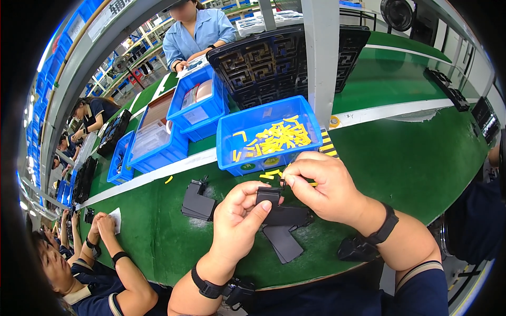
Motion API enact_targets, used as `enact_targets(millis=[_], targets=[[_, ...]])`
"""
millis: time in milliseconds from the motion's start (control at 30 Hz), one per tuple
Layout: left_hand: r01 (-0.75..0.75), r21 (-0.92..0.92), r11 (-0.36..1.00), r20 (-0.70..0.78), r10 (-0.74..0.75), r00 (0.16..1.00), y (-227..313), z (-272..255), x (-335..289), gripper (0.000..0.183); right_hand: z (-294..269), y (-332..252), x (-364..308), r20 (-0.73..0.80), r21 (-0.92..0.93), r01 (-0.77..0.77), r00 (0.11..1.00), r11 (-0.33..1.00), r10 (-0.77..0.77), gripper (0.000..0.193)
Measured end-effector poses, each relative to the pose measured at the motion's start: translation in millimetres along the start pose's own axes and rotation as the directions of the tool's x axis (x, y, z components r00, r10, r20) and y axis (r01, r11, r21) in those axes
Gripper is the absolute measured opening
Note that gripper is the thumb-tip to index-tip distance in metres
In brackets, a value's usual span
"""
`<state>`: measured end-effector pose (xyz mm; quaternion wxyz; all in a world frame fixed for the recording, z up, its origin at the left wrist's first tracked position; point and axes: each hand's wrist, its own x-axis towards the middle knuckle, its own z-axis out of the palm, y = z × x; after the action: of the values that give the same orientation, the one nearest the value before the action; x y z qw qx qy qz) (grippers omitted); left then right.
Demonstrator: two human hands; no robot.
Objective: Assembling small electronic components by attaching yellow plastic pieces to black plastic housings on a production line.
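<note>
My left hand (235,218) is closed around a small black flat part (268,196), its thumb pressed on the face. Close by, my right hand (328,187) pinches at the upper edge of that part; what its fingertips hold is too small and dark to name. Below my hands lie black L-shaped plates (283,243), overlapping on the green table (163,221). Another stack of black L-shaped plates (197,204) lies left of my left hand. Several yellow strips (270,174) lie loose just beyond my hands.
A blue bin (226,152) of yellow strips stands just ahead. More blue bins (158,152) are at left, with black trays (258,68) leaning behind. A grey post (320,63) rises beyond. One co-worker (126,279) sits at left; another (197,32) works opposite.
</note>
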<state>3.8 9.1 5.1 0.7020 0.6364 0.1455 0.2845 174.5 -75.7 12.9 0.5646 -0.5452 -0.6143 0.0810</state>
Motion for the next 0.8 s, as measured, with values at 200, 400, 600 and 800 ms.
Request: enact_targets(millis=[200,400,600,800], targets=[[0.008,0.213,0.977,-0.108,0.015,0.994,18,-28,7,0.027,3,0,-2,0.013,-0.169,0.077,0.997,0.983,-0.076,0.012],[0.373,0.795,0.479,-0.465,0.085,0.881,36,-116,18,0.027,2,-4,-4,0.132,-0.094,-0.061,0.989,0.994,0.073,0.041],[-0.093,0.829,0.551,-0.088,0.294,0.952,24,-52,13,0.029,15,-5,-12,0.145,0.005,-0.141,0.980,0.990,0.138,0.038],[-0.272,0.648,0.712,0.068,0.302,0.951,6,-8,8,0.017,18,-6,-15,0.122,0.063,-0.169,0.979,0.984,0.161,0.010]])
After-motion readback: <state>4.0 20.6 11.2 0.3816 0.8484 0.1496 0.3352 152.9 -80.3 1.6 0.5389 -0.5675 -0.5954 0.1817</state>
